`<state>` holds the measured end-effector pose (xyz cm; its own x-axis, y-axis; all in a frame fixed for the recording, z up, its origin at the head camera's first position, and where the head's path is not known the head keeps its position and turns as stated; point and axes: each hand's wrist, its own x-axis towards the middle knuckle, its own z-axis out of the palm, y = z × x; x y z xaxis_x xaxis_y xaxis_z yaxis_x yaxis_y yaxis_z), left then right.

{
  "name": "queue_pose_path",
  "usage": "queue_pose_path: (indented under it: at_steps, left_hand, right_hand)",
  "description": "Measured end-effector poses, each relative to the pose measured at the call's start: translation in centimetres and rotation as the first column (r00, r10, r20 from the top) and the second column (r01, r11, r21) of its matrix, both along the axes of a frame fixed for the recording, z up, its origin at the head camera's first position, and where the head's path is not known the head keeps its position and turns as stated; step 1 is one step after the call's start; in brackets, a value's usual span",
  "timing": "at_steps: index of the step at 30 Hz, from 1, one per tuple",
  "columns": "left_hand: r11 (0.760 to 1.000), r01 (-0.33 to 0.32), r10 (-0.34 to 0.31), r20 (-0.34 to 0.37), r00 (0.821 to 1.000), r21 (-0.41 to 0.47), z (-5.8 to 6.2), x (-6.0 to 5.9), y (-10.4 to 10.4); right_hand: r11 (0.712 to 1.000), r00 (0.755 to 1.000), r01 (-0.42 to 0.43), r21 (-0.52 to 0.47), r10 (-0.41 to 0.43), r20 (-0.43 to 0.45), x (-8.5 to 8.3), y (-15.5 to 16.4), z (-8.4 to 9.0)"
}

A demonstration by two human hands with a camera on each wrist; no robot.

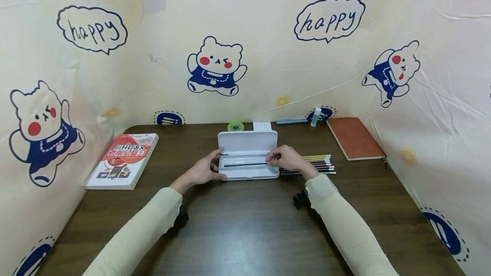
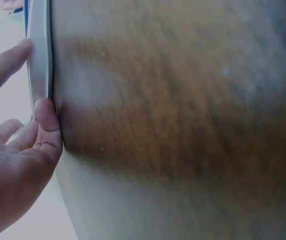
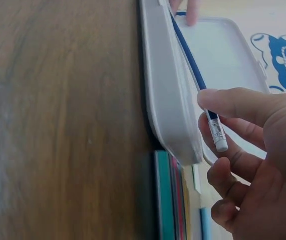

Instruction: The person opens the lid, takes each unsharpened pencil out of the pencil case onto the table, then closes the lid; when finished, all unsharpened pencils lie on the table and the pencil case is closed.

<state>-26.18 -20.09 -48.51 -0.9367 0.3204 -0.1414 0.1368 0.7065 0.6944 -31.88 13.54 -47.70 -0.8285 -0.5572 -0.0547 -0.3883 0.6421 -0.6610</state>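
Note:
A white pencil case (image 1: pixel 247 143) lies on the table with its lid raised at the back. My left hand (image 1: pixel 201 170) grips its left end, thumb and fingers on different sides of the case in the left wrist view. A dark blue pencil (image 3: pixel 190 56) with a white eraser stretches lengthwise over the case's tray. My right hand (image 1: pixel 288 158) pinches that pencil near its eraser end, between thumb and fingers, above the right part of the tray. Several pencils (image 1: pixel 324 165) lie in a row just right of the case, partly hidden behind the right hand.
A thick book (image 1: pixel 124 161) lies at the left and a brown notebook (image 1: pixel 356 139) at the right. Along the back edge are a green tape roll (image 1: pixel 235 126), a white piece (image 1: pixel 262 126), a blue stick-like item (image 1: pixel 292 121) and a glue stick (image 1: pixel 316 117). A printed curtain surrounds the table.

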Motion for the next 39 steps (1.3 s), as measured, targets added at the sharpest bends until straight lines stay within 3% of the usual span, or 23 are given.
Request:
queue_pose_path:
  at_steps: [12,20,33,39]
  left_hand:
    - [1.000,0.002,-0.002,0.006,1.000,0.002,0.0,-0.1,0.0]
    - [1.000,0.000,0.000,0.016,1.000,0.008,-0.1,0.0,0.0]
    - [1.000,0.008,-0.008,0.029,1.000,0.008,-0.2,-0.1,-0.1]
    - [1.000,0.002,-0.003,0.024,1.000,0.013,-0.2,-0.1,-0.1]
  right_hand:
    - [0.999,0.999,0.023,-0.027,-0.024,-0.031,0.5,4.5,1.3]
    - [0.996,0.996,0.086,-0.010,-0.086,-0.016,1.0,8.3,1.9]
    - [0.981,0.983,0.186,0.047,-0.186,-0.002,2.3,14.5,1.7]
    - [0.979,0.981,0.195,0.052,-0.194,-0.018,3.2,16.7,1.3]
